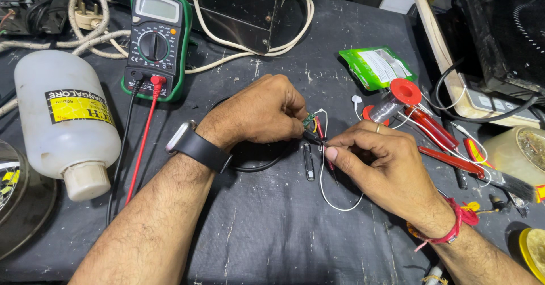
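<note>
My left hand (261, 113) pinches a tiny green circuit board (309, 118) with thin coloured wires, held just above the dark work mat (272, 228). My right hand (374, 157) grips the multimeter probes (323, 144), one black and one red, with their tips pressed against the board. A thin white wire (329, 197) loops down from the board between my hands. A small dark oblong part (308, 163) lies on the mat just below the board. The green multimeter (156, 41) stands at the back left, its red lead (142, 143) and black lead running down the mat.
A white plastic bottle (62, 120) lies on its side at left. A solder spool (394, 100), a green pouch (376, 66), a red-handled tool (431, 129) and a brush (499, 177) sit at right. White cables (91, 35) and a metal box (238, 9) are behind.
</note>
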